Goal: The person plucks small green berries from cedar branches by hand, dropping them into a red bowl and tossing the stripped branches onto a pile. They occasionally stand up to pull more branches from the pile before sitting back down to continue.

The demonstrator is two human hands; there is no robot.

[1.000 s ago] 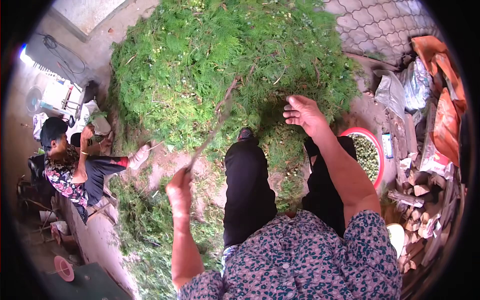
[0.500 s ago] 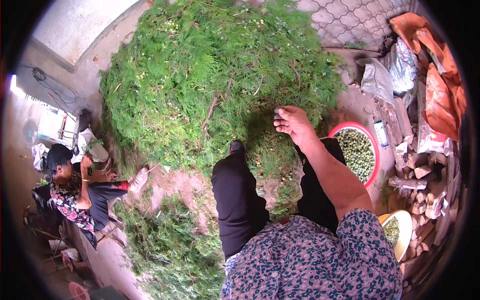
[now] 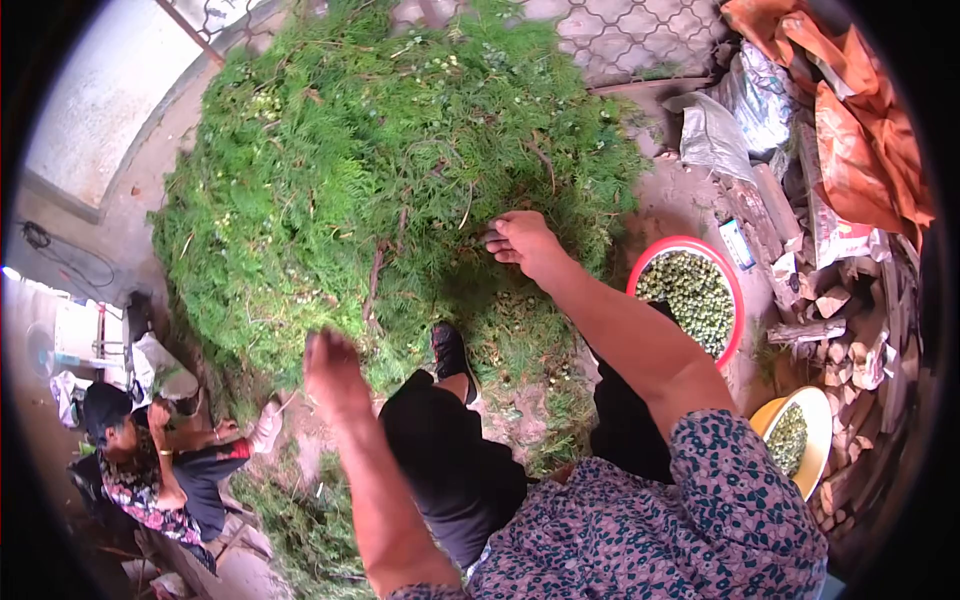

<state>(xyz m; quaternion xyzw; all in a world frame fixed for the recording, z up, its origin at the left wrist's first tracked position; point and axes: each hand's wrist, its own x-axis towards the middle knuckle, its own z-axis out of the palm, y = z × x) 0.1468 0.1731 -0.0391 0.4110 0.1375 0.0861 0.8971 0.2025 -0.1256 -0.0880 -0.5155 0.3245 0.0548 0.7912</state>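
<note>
A broad heap of cut evergreen branches (image 3: 300, 180) covers the ground in front of me. My right hand (image 3: 520, 243) is over its near right part, fingers curled and pressed together; whatever they hold, if anything, is too small to make out. My left hand (image 3: 335, 378) is raised at the heap's near edge, its fingers smeared by motion. A red-rimmed basin (image 3: 738, 315) of small green cones (image 3: 685, 290) stands to the right of my right forearm.
A yellow basin (image 3: 820, 445) with more green cones stands at lower right, beside stacked firewood (image 3: 845, 400). Sacks (image 3: 715, 135) and an orange sheet (image 3: 865, 150) lie upper right. Another person (image 3: 150, 470) sits at left. More branches (image 3: 310, 530) lie between us.
My left hand has come into view at the heap's near edge. In the picture my right hand is farther left, still with curled fingers. The whole view has shifted.
</note>
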